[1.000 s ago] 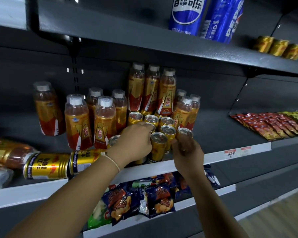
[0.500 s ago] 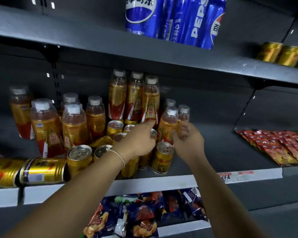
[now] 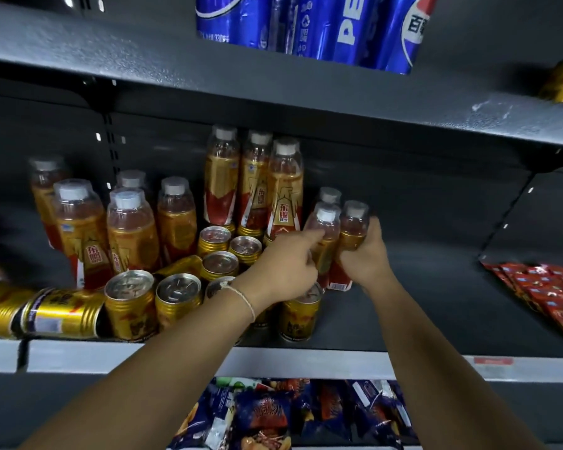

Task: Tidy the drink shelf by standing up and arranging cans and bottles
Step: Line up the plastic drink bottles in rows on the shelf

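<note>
Two hands, left [image 3: 285, 267] and right [image 3: 364, 254], gripping two small bottles [image 3: 355, 228], two cans lying [image 3: 62, 311].

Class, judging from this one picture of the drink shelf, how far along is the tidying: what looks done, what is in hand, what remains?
Done: a cluster of gold cans stands upright at the shelf front, with bottles upright behind. In hand: the right hand grips a small bottle, and the left hand touches the neighbouring bottle. Left: two cans lie on their sides at the left, and another can lies among the standing ones.
</note>
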A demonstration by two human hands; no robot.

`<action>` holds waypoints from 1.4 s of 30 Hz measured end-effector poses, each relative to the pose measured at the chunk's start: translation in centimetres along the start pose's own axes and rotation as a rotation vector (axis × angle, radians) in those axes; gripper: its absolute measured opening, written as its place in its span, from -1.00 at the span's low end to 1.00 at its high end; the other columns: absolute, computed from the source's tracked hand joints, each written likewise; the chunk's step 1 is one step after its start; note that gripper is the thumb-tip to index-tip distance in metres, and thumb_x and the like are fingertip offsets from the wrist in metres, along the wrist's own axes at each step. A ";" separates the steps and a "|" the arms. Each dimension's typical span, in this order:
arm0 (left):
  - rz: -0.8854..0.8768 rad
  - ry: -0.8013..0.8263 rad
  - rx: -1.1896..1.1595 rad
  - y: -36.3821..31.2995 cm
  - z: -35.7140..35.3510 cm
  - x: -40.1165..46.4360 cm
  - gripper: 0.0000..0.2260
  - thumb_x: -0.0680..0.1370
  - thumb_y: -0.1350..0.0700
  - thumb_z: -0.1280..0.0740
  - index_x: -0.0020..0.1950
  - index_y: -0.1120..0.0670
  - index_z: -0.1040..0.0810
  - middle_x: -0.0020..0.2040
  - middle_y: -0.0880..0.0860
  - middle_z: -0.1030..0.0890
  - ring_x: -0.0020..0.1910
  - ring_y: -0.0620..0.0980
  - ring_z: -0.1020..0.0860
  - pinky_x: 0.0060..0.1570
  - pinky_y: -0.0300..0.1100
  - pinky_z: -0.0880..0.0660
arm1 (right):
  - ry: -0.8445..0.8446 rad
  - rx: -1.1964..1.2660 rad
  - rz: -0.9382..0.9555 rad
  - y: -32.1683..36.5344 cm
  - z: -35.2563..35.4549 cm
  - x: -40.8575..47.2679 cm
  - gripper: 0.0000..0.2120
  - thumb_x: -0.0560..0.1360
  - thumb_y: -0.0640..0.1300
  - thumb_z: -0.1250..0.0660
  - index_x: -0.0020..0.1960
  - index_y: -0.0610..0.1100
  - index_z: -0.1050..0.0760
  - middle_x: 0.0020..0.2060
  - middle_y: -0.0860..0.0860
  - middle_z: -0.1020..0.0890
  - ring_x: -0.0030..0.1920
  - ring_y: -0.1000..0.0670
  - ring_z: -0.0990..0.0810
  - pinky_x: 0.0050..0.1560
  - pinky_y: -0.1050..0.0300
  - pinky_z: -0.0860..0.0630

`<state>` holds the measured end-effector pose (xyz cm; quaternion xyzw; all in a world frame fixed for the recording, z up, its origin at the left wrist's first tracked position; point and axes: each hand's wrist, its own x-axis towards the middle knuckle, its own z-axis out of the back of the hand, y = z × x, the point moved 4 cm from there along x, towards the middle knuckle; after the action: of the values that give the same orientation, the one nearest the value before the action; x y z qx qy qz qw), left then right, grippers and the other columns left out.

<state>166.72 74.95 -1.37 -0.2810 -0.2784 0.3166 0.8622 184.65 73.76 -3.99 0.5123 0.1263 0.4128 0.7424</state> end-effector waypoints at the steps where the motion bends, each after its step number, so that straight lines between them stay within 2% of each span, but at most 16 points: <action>1: -0.006 -0.002 0.004 -0.2 -0.1 0.1 -0.43 0.50 0.35 -0.21 0.51 0.10 -0.31 0.45 0.09 -0.42 0.43 0.02 -0.39 0.42 -0.03 -0.35 | 0.007 0.011 0.004 -0.4 -0.1 0.1 -0.49 0.40 -0.28 -0.42 0.19 0.11 -0.31 0.01 0.05 -0.59 0.08 -0.05 -0.60 0.13 -0.05 -0.57; 5: -0.017 -0.010 0.004 -0.6 -0.6 0.3 -0.46 0.48 0.37 -0.22 0.46 0.09 -0.38 0.37 0.10 -0.51 0.36 0.02 -0.45 0.35 -0.07 -0.42 | 0.025 -0.001 0.008 -1.4 0.0 0.8 -0.38 0.40 -0.26 -0.46 0.35 0.03 -0.29 -0.02 0.06 -0.63 0.11 -0.10 -0.60 0.22 -0.18 -0.57; 8: -0.014 -0.016 -0.003 -0.8 -1.0 0.3 -0.56 0.49 0.37 -0.21 0.36 0.13 -0.45 0.27 0.14 -0.57 0.27 0.08 -0.52 0.26 0.02 -0.49 | 0.031 -0.024 0.010 -1.9 0.2 1.2 -0.32 0.38 -0.20 -0.50 0.39 0.03 -0.28 0.13 -0.03 -0.60 0.26 -0.20 -0.52 0.29 -0.24 -0.50; 12: -0.017 -0.012 0.007 -1.1 -1.5 0.4 -0.49 0.51 0.35 -0.21 0.47 0.09 -0.38 0.37 0.11 -0.51 0.36 0.05 -0.47 0.34 -0.01 -0.43 | -0.049 0.016 0.019 -2.6 1.0 0.5 -0.33 0.32 -0.20 -0.57 0.34 0.02 -0.37 0.21 -0.09 -0.50 0.17 -0.11 -0.55 0.28 -0.17 -0.53; 16: -0.019 0.007 0.021 -1.2 -2.1 0.3 -0.49 0.53 0.32 -0.21 0.48 0.11 -0.36 0.38 0.10 -0.50 0.36 0.03 -0.46 0.35 -0.07 -0.42 | -0.148 0.048 0.060 -3.2 2.4 -1.6 -0.29 0.33 -0.19 -0.59 0.41 0.02 -0.39 0.21 -0.03 -0.46 0.09 0.03 -0.49 0.28 -0.03 -0.49; 19: -0.026 0.023 0.005 -1.4 -2.4 -0.1 -0.51 0.56 0.25 -0.25 0.50 0.08 -0.33 0.42 0.07 -0.47 0.39 0.01 -0.43 0.37 -0.08 -0.40 | -0.218 0.078 0.092 -2.6 4.3 -3.4 -0.29 0.31 -0.06 -0.62 0.39 0.13 -0.43 0.13 0.09 -0.44 0.10 0.07 -0.50 0.22 0.06 -0.45; 21: -0.040 0.022 0.003 -1.6 -2.1 -0.4 -0.50 0.56 0.22 -0.28 0.51 0.05 -0.32 0.43 0.03 -0.45 0.40 0.00 -0.42 0.38 -0.09 -0.40 | -0.236 0.122 0.084 -1.6 5.6 -4.3 -0.31 0.24 0.10 -0.62 0.33 0.18 -0.47 0.14 0.08 -0.53 0.08 0.06 -0.60 0.20 0.00 -0.54; 23: -0.046 0.026 0.001 -1.9 -1.5 -0.9 -0.47 0.54 0.22 -0.31 0.50 0.01 -0.32 0.44 0.01 -0.44 0.41 0.00 -0.40 0.37 -0.10 -0.40 | -0.211 0.159 0.076 0.0 6.6 -5.1 -0.32 0.14 0.27 -0.58 0.23 0.22 -0.52 0.08 0.07 -0.64 0.01 0.06 -0.67 0.12 -0.06 -0.62; 25: -0.029 0.054 -0.056 -2.1 -0.7 -1.5 -0.45 0.52 0.23 -0.32 0.51 0.01 -0.32 0.43 0.00 -0.44 0.40 0.00 -0.41 0.37 -0.08 -0.41 | -0.173 0.208 0.081 1.9 7.0 -6.1 -0.45 0.09 0.31 -0.57 0.05 0.31 -0.55 -0.10 0.13 -0.72 -0.13 0.11 -0.72 -0.02 -0.02 -0.66; 26: -0.020 0.081 -0.110 -2.1 -0.2 -2.0 -0.45 0.52 0.23 -0.33 0.50 0.02 -0.33 0.41 -0.01 -0.47 0.38 -0.01 -0.43 0.36 -0.06 -0.42 | -0.146 0.246 0.087 2.8 6.8 -6.7 -0.50 0.09 0.29 -0.58 0.00 0.31 -0.56 -0.16 0.16 -0.73 -0.18 0.13 -0.72 -0.08 0.01 -0.66; 30: 0.052 0.260 -0.343 -1.4 2.1 -4.7 -0.49 0.49 0.23 -0.41 0.42 -0.02 -0.42 0.25 -0.09 -0.59 0.22 -0.13 -0.55 0.30 -0.06 -0.47 | -0.060 0.366 0.098 6.6 4.7 -9.2 -0.47 0.12 0.15 -0.65 0.03 0.11 -0.58 -0.20 0.14 -0.74 -0.21 0.09 -0.74 -0.23 0.09 -0.66; 33: 0.102 0.349 -0.469 0.1 4.7 -7.4 -0.45 0.47 0.16 -0.47 0.43 -0.04 -0.40 0.25 -0.08 -0.60 0.22 -0.11 -0.56 0.32 -0.03 -0.45 | 0.010 0.427 0.111 9.5 1.8 -11.3 -0.57 0.22 0.00 -0.68 0.02 0.07 -0.60 -0.20 0.11 -0.75 -0.20 0.06 -0.75 -0.31 0.19 -0.64; 37: 0.163 0.290 -0.639 3.2 9.0 -11.5 -0.39 0.42 0.06 -0.53 0.42 -0.08 -0.38 0.24 -0.06 -0.62 0.23 -0.09 -0.57 0.32 -0.03 -0.46 | 0.128 0.480 0.122 13.6 -3.1 -14.4 -0.64 0.28 -0.06 -0.67 0.00 0.05 -0.62 -0.19 0.11 -0.75 -0.18 0.06 -0.75 -0.29 0.17 -0.65; 40: 0.196 0.243 -0.703 5.9 12.9 -15.0 -0.48 0.40 0.06 -0.55 0.31 -0.11 -0.45 0.17 -0.07 -0.66 0.17 -0.12 -0.60 0.24 -0.12 -0.51 | 0.198 0.488 0.119 16.6 -7.3 -17.1 -0.64 0.29 0.01 -0.65 0.04 0.02 -0.63 -0.18 0.11 -0.75 -0.19 0.07 -0.75 -0.30 0.22 -0.64; 42: 0.220 0.197 -0.718 7.6 15.6 -17.4 -0.47 0.37 0.03 -0.56 0.30 -0.08 -0.48 0.16 -0.05 -0.66 0.17 -0.08 -0.61 0.26 -0.07 -0.50 | 0.251 0.480 0.118 18.4 -10.2 -18.9 -0.69 0.32 0.07 -0.61 0.00 0.01 -0.66 -0.19 0.10 -0.75 -0.20 0.08 -0.74 -0.33 0.26 -0.61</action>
<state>142.30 72.40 -0.88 -0.6221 -0.2556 0.2612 0.6924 157.62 68.90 2.97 0.6248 0.2813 0.4738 0.5532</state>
